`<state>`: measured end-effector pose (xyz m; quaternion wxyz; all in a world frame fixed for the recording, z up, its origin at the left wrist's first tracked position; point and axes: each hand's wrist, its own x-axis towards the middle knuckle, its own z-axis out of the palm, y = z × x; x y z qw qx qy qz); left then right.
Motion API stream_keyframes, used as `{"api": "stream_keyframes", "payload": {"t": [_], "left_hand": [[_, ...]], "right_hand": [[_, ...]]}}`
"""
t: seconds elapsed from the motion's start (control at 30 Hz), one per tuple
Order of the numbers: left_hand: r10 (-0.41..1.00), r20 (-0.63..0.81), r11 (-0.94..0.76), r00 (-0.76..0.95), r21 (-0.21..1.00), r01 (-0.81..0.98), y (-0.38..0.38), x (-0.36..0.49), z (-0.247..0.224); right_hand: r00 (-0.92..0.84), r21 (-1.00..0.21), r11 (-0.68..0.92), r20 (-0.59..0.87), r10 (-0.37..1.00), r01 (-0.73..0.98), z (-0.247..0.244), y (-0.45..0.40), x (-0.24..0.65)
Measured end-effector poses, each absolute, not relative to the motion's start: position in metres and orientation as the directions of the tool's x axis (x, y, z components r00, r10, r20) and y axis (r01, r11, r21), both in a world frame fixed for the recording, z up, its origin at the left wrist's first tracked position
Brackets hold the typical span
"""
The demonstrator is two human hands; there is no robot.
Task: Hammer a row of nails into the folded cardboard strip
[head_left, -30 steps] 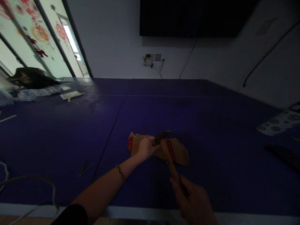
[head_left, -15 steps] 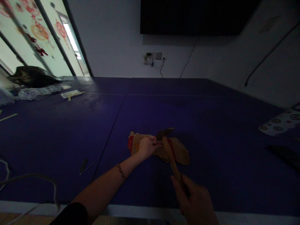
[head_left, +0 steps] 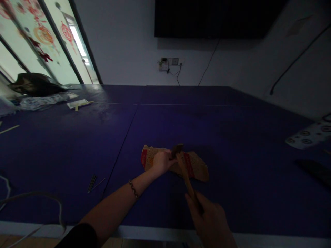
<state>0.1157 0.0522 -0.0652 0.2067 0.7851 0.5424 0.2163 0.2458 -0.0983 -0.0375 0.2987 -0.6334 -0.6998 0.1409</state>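
Note:
My right hand is closed round the wooden handle of a hammer. Its dark metal head is right beside the fingertips of my left hand. Those fingers are pinched together over a crumpled piece of brown paper packaging with red bands. What they pinch is hidden by the hammer head and too small to name. The packaging lies flat on the purple tabletop. Several thin, dark metal rods that look like nails lie to the left of my left forearm.
A pale cable loops at the front left. Towards the back left are a white item with tape and a dark bag. A white power strip and a dark flat object lie at right.
The hammer head has shifted slightly left and come down closer to my left fingertips. My right hand has moved a little left with it; my left hand has stayed in place.

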Motion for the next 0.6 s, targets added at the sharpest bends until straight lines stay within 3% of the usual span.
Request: {"api": "stream_keyframes", "payload": {"t": [0.23, 0.43, 0.6], "left_hand": [[0.946, 0.098, -0.308, 0.308, 0.564, 0.766, 0.0513, 0.1162, -0.0634], [0.951, 0.093, -0.293, 0.294, 0.573, 0.766, 0.0524, 0.1163, -0.0637], [0.951, 0.086, -0.291, 0.296, 0.566, 0.771, 0.0536, 0.1166, -0.0632]], "right_hand": [[-0.011, -0.589, 0.17, 0.262, 0.965, 0.79, -0.0379, -0.1004, 0.2464], [-0.031, -0.582, 0.122, 0.165, 0.986, 0.804, -0.0402, -0.0991, 0.2468], [0.01, -0.592, 0.122, 0.214, 0.977, 0.797, -0.0364, -0.1025, 0.2462]]}}
